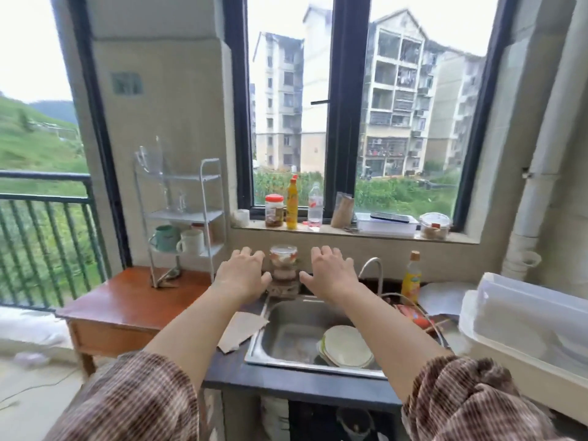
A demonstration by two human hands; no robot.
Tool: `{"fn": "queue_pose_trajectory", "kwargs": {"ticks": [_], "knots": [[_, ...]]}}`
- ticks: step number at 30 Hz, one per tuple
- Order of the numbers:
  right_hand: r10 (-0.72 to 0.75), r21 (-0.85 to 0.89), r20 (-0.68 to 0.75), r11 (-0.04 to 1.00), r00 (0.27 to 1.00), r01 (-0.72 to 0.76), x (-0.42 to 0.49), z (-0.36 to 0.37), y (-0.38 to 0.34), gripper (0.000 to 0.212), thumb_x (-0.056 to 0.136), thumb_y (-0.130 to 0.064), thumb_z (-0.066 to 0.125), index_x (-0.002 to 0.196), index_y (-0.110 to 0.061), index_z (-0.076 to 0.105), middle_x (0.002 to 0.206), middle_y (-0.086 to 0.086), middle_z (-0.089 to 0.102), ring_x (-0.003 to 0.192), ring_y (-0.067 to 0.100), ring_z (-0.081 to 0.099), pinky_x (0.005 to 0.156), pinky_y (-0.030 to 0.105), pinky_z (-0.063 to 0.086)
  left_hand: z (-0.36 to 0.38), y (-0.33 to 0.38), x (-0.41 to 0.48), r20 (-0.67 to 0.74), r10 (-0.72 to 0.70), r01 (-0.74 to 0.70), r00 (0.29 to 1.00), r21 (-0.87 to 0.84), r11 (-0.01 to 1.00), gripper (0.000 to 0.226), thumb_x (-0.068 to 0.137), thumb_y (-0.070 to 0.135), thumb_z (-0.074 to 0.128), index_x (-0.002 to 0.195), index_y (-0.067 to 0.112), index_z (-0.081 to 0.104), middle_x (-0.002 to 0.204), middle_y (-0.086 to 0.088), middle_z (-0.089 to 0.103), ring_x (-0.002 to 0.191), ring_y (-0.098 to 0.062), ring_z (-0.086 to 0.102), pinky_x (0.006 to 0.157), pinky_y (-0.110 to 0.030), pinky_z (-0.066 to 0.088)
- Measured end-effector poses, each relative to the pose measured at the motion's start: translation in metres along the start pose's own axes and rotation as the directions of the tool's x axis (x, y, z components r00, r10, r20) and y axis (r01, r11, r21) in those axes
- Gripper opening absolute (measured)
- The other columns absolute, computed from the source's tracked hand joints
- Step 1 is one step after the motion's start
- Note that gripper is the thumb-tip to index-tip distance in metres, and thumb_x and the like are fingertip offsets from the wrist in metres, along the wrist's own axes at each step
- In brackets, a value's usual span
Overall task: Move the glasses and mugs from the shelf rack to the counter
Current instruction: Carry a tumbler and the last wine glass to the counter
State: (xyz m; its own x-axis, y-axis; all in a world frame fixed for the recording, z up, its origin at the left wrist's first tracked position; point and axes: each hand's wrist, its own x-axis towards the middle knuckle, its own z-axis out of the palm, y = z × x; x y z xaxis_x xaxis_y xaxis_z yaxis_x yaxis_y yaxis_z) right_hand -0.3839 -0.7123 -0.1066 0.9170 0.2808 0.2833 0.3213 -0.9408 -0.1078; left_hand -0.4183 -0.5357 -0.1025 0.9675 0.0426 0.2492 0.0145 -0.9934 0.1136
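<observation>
A white wire shelf rack (210, 192) stands on a wooden side table at the left. Its lowest shelf holds a green mug (165, 238) and a white mug (192, 242). Clear glasses (175, 198) stand on the middle shelf, and another clear glass piece (147, 160) sits at the top. My left hand (243, 275) and my right hand (331, 273) are stretched out above the dark counter (286, 381), fingers spread, holding nothing. Both hands are to the right of the rack, on either side of a stack of clear containers.
The wooden side table (127, 307) sits left of the counter. A steel sink (286, 332) holds plates, with a faucet (374, 268) behind it. Stacked clear containers (283, 265) stand between my hands. Bottles and jars line the windowsill (350, 235). A white plastic bin (528, 323) sits at the right.
</observation>
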Motion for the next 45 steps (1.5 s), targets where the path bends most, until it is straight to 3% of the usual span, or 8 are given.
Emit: {"fn": "queue_pose_trajectory", "kwargs": {"ticks": [6, 15, 22, 30, 33, 38, 42, 45], "knots": [[-0.139, 0.049, -0.013, 0.989, 0.990, 0.139, 0.126, 0.027, -0.093, 0.059, 0.092, -0.046, 0.050, 0.138, -0.011, 0.038, 0.142, 0.012, 0.043, 0.132, 0.033, 0.036, 0.101, 0.056, 0.035, -0.016, -0.111, 0.081, -0.010, -0.127, 0.127, 0.992, 0.061, 0.990, 0.052, 0.093, 0.040, 0.043, 0.139, 0.015, 0.040, 0.139, -0.013, 0.043, 0.131, -0.031, 0.037, 0.105, -0.046, 0.038], [-0.240, 0.156, -0.011, 0.959, 0.971, 0.238, 0.272, 0.055, -0.212, 0.060, 0.091, -0.047, 0.051, 0.136, -0.008, 0.040, 0.140, 0.014, 0.045, 0.132, 0.033, 0.037, 0.104, 0.049, 0.036, -0.022, -0.255, 0.177, -0.070, -0.268, 0.266, 0.961, -0.039, 0.963, 0.046, 0.094, 0.037, 0.040, 0.134, 0.016, 0.046, 0.137, -0.011, 0.046, 0.128, -0.029, 0.040, 0.103, -0.046, 0.039], [-0.279, 0.159, -0.092, 0.943, 0.956, 0.291, 0.389, 0.073, -0.306, 0.054, 0.091, -0.043, 0.053, 0.133, -0.011, 0.042, 0.135, 0.009, 0.047, 0.126, 0.029, 0.040, 0.098, 0.045, 0.037, -0.028, -0.374, 0.273, -0.144, -0.244, 0.235, 0.959, -0.077, 0.969, 0.047, 0.092, 0.031, 0.038, 0.136, 0.016, 0.045, 0.139, -0.010, 0.046, 0.127, -0.028, 0.042, 0.101, -0.043, 0.041], [-0.168, 0.240, -0.154, 0.950, 0.974, 0.202, 0.532, 0.089, -0.396, 0.050, 0.093, -0.037, 0.052, 0.132, -0.008, 0.042, 0.137, 0.012, 0.047, 0.125, 0.028, 0.042, 0.100, 0.042, 0.040, -0.042, -0.513, 0.393, -0.327, -0.194, 0.121, 0.925, -0.230, 0.966, 0.045, 0.093, 0.031, 0.040, 0.136, 0.018, 0.043, 0.132, -0.009, 0.051, 0.117, -0.026, 0.049, 0.086, -0.039, 0.046], [-0.107, 0.293, -0.189, 0.943, 0.976, 0.160, 0.582, 0.083, -0.419, 0.052, 0.093, -0.041, 0.051, 0.132, -0.008, 0.043, 0.138, 0.012, 0.047, 0.126, 0.030, 0.041, 0.101, 0.043, 0.037, -0.057, -0.547, 0.432, -0.410, -0.239, 0.089, 0.880, -0.350, 0.932, 0.047, 0.094, 0.037, 0.042, 0.137, 0.019, 0.038, 0.127, -0.009, 0.053, 0.110, -0.027, 0.053, 0.085, -0.043, 0.050], [-0.002, 0.450, -0.213, 0.887, 0.977, 0.100, 0.657, 0.077, -0.445, 0.057, 0.093, -0.045, 0.050, 0.135, -0.005, 0.045, 0.137, 0.017, 0.051, 0.127, 0.034, 0.045, 0.100, 0.038, 0.036, -0.069, -0.583, 0.485, -0.439, -0.301, 0.035, 0.847, -0.519, 0.854, 0.051, 0.092, 0.046, 0.050, 0.129, 0.012, 0.049, 0.125, -0.009, 0.057, 0.108, -0.026, 0.057, 0.087, -0.037, 0.045], [0.073, 0.572, -0.184, 0.819, 0.980, 0.046, 0.711, 0.077, -0.457, 0.060, 0.092, -0.046, 0.051, 0.134, -0.003, 0.044, 0.137, 0.018, 0.051, 0.125, 0.034, 0.048, 0.095, 0.034, 0.038, -0.070, -0.601, 0.510, -0.415, -0.316, -0.025, 0.853, -0.638, 0.770, 0.041, 0.089, 0.046, 0.058, 0.106, 0.010, 0.069, 0.098, -0.001, 0.071, 0.091, -0.021, 0.064, 0.076, -0.031, 0.047], [0.126, 0.672, -0.175, 0.740, 0.976, 0.025, 0.746, 0.077, -0.464, 0.063, 0.090, -0.046, 0.057, 0.130, 0.001, 0.044, 0.135, 0.018, 0.052, 0.123, 0.034, 0.050, 0.093, 0.032, 0.039, -0.071, -0.607, 0.520, -0.387, -0.305, -0.052, 0.870, -0.688, 0.724, 0.034, 0.087, 0.047, 0.060, 0.085, 0.015, 0.072, 0.075, 0.007, 0.068, 0.070, -0.012, 0.062, 0.059, -0.024, 0.044]]}}
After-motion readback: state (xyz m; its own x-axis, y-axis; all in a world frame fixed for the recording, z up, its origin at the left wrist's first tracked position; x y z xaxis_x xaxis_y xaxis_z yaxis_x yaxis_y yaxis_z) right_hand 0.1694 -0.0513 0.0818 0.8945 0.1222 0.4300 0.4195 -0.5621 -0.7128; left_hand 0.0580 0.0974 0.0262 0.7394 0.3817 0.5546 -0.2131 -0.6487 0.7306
